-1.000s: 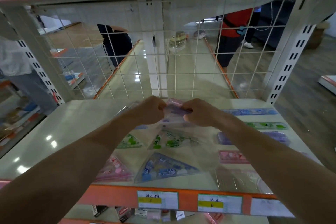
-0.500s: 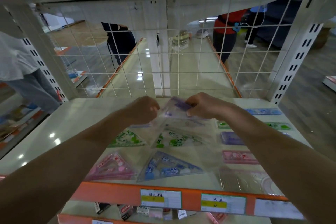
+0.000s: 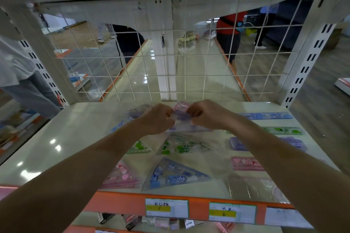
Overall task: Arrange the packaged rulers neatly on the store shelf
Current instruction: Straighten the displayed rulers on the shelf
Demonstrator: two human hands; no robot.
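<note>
Both hands meet over the middle of the cream shelf. My left hand and my right hand pinch the top of a clear purple ruler packet, held just above the shelf. Below it lie triangular packets: a green one, another green one partly under my left arm, a blue one and a pink one. At the right lie straight packaged rulers: blue, green, purple and pink.
A white wire grid closes the shelf's back. A clear packet lies at the front right by the orange edge with price labels. People stand in the aisles behind the grid. A lower shelf holds small boxes.
The purple packet was raised and tilted half a second ago; now both hands have brought it back down and closer together near the shelf's back middle.
</note>
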